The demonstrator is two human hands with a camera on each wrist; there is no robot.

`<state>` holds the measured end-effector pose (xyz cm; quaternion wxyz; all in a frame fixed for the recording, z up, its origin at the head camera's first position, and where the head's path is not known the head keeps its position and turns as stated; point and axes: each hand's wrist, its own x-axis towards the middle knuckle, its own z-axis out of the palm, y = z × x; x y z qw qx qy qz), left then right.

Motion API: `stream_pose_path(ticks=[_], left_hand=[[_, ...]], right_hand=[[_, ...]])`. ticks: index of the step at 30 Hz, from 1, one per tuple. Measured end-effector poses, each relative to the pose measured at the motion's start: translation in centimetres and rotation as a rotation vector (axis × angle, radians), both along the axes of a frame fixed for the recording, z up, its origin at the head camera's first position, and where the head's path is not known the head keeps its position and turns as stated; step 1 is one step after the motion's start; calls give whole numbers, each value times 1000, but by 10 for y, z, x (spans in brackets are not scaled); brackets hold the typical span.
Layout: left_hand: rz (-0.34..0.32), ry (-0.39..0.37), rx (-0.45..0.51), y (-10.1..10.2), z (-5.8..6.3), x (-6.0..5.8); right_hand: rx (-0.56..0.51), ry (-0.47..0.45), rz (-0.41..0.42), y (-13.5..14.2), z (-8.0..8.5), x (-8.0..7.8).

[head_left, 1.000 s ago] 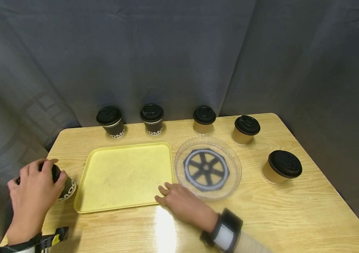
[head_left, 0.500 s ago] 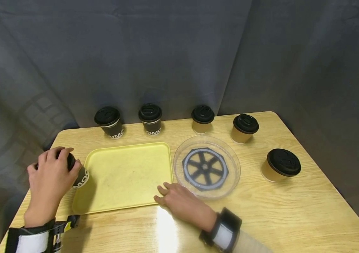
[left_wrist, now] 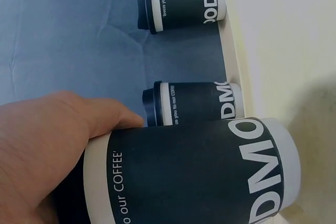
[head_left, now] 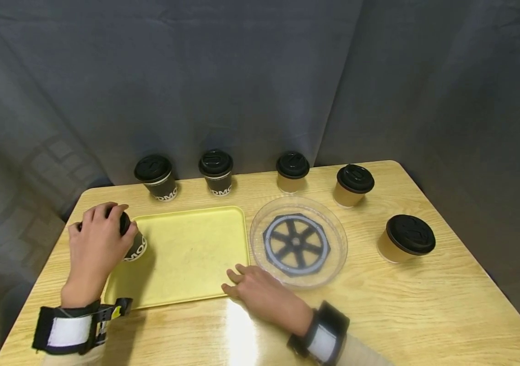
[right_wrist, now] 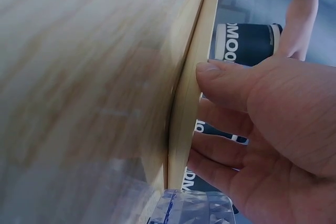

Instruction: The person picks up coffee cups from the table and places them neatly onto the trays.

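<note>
My left hand (head_left: 99, 246) grips a black paper coffee cup (head_left: 136, 248) from above, around its dark lid. The cup is over the left edge of a yellow tray (head_left: 191, 251), tilted in the head view. In the left wrist view, the cup's white lettering (left_wrist: 265, 166) faces the camera, and my thumb lies along its upper side. My right hand (head_left: 266, 292) rests at the tray's front right corner. From the right wrist, its thumb touches the tray's rim (right_wrist: 184, 124), the other fingers extended past it with relaxed bends; some fingertips are hidden.
Two black lidded cups, one at left (head_left: 161, 185) and another (head_left: 219, 180), stand behind the tray. A clear round dish (head_left: 335, 254) sits to its right. Brown lidded cups stand at the back (head_left: 291, 183), back right (head_left: 347, 195) and right (head_left: 390, 246). A grey curtain (head_left: 241, 76) hangs behind the table.
My left hand has carried the black coffee cup right and away from me, from beside the tray to over its left edge. My right hand stays at the tray's corner.
</note>
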<state>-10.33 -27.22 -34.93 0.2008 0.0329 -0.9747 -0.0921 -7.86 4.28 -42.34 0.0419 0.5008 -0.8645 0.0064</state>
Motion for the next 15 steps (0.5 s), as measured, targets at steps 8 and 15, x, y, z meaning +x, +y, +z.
stream_pose_path(ticks=[8, 15], left_hand=[[-24, -22, -1, 8, -1, -11], [-62, -48, -19, 18, -2, -22]], right_hand=[[20, -23, -18, 0, 1, 0], [14, -10, -11, 0, 2, 0]])
